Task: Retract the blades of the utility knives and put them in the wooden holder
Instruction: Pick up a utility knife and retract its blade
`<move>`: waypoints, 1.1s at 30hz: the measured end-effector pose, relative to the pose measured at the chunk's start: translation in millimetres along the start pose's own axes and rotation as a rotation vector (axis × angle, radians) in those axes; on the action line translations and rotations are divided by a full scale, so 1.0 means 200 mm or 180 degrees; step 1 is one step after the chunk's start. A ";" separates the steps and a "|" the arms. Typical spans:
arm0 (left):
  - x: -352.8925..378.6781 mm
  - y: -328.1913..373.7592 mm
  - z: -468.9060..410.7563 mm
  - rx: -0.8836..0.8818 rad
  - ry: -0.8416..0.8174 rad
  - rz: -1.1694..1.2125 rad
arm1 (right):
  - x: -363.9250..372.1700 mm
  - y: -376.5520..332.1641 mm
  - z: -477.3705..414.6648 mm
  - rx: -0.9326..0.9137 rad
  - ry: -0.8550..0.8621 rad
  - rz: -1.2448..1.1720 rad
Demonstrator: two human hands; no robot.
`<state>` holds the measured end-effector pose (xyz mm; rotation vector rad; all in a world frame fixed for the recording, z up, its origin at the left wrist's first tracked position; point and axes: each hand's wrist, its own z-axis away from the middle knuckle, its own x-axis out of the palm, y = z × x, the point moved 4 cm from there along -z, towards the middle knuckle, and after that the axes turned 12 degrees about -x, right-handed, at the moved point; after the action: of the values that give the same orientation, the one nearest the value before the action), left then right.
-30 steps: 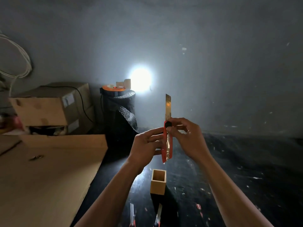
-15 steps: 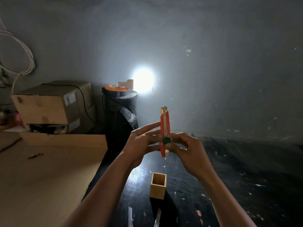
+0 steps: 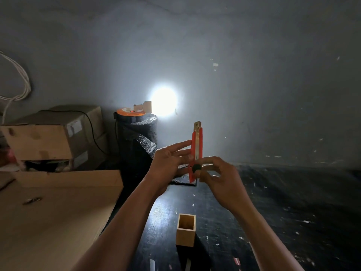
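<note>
Upright orange plastic utility knife (image 3: 197, 151) pinched by left hand (image 3: 169, 163), right hand (image 3: 214, 178) on black slider. Blade tip exposed: slip risks cut. Square wooden holder (image 3: 186, 230) below, on black table; fumble could topple it.

One head-worn wide-angle camera is looking forward and slightly down from the person's own eye line. It is facing a grey wall (image 3: 254, 75) with a bright lamp (image 3: 163, 101) near the frame's centre. Both forearms are reaching in from the bottom edge, so the left hand (image 3: 166, 163) and right hand (image 3: 218, 177) are sitting close to the lens at mid-frame. The dark bench (image 3: 273, 212) is filling the lower right, cardboard boxes (image 3: 48, 139) the left. The wide lens is bending the edges.
</note>
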<state>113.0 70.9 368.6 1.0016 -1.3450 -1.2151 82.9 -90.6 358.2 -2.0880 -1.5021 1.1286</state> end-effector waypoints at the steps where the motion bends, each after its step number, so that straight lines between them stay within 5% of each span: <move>1: 0.00 0.00 0.00 0.0008 0.0004 -0.0018 | 0.00 0.00 0.00 -0.0042 -0.0041 0.0039; 33: 0.00 -0.02 0.04 0.0062 0.0147 0.0037 | 0.00 -0.01 0.02 0.0026 -0.0195 -0.0055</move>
<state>104.6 70.8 364.2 1.0285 -1.3271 -1.1655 78.7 -89.8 358.1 -2.0487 -1.5375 1.2004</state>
